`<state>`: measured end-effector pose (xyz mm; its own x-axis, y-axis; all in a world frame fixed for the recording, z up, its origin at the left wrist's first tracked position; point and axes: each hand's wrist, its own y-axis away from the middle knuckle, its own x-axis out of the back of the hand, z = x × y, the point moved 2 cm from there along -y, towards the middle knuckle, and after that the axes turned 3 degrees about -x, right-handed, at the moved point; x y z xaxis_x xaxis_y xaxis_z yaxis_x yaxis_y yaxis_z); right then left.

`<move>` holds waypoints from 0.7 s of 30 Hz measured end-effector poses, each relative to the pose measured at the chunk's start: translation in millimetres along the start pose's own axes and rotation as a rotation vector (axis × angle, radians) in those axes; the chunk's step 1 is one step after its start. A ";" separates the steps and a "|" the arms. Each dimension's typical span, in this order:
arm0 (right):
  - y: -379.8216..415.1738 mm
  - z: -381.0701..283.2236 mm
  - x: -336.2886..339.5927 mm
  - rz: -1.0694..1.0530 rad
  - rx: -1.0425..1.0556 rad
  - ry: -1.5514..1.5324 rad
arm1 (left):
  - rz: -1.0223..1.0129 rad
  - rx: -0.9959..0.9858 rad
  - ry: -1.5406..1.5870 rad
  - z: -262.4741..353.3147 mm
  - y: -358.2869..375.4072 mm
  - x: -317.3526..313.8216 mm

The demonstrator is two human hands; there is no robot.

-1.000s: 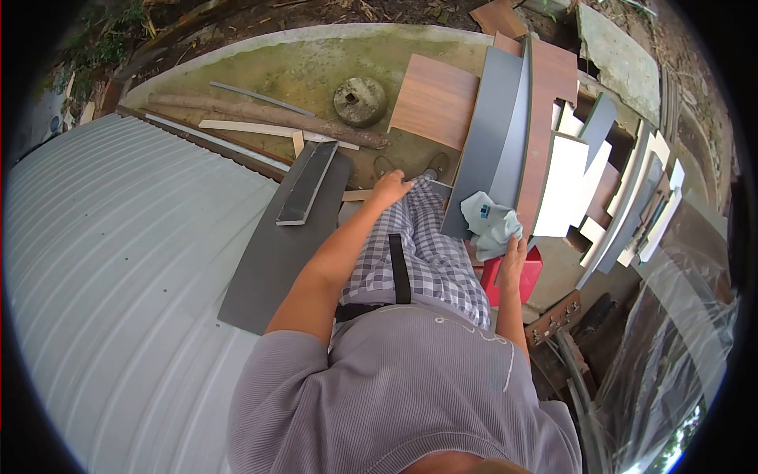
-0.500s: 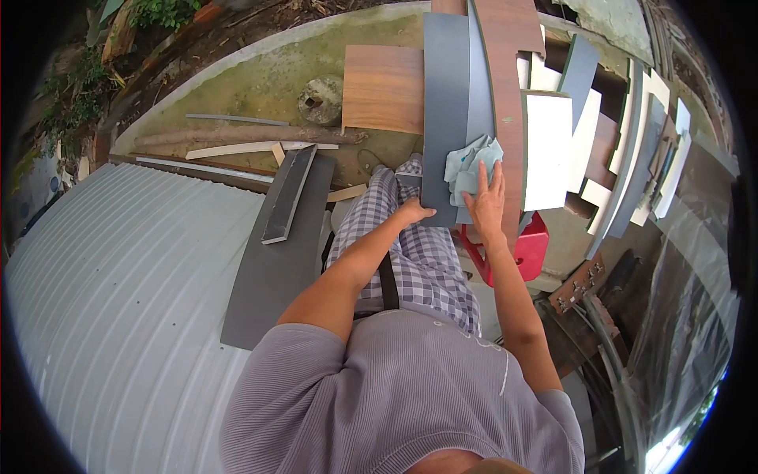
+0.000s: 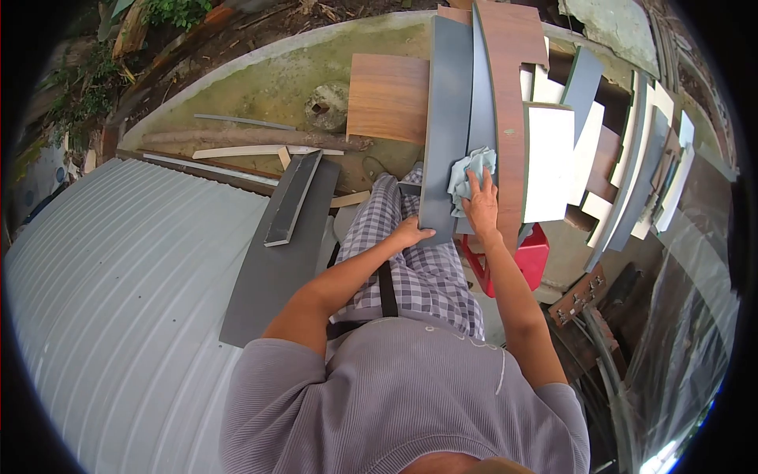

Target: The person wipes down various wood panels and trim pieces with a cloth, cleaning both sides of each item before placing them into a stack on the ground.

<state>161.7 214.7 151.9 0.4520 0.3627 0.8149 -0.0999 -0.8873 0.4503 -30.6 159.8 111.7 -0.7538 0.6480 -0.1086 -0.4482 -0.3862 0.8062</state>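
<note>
My left hand grips the near left corner of a long dark grey board, with the thumb lying on its top face. On that board's right side, a crumpled pale blue cloth is bunched under my right hand, whose fingers curl over it. Beside the grey board lie a narrower blue-grey strip and a long reddish-brown wood board. The board's near end is above my checked trousers.
Several white and grey panels lie to the right. A red plastic stool stands beneath the boards. Left are a corrugated metal sheet and dark boards. A wood-grain panel and a round stone lie ahead.
My right hand has curled its fingers more tightly, and the cloth is more bunched. The grey board's near end appears slightly lower in view, with my left hand still on it.
</note>
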 end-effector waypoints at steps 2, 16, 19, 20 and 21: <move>-3.3 2.8 4.9 0.048 0.003 0.005 | -0.012 -0.074 -0.012 19.0 24.7 15.8; -9.0 -78.6 -17.8 -0.761 -0.543 -1.519 | 0.449 -0.128 -0.039 115.2 167.4 83.4; -3.6 -128.0 2.2 -0.795 -0.461 -1.784 | 0.544 -0.253 -0.035 130.4 199.3 111.0; 0.0 -143.7 10.7 -0.795 -0.448 -1.791 | 0.566 -0.315 0.002 140.6 214.5 121.5; 5.0 -159.9 18.8 -0.876 -0.414 -1.851 | 0.586 -0.297 0.012 147.5 230.3 131.6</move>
<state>28.0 262.6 227.8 0.6048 -0.3231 -0.7279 0.5552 -0.4843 0.6762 -162.2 253.0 368.9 -0.9181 0.2687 0.2914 -0.0742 -0.8387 0.5395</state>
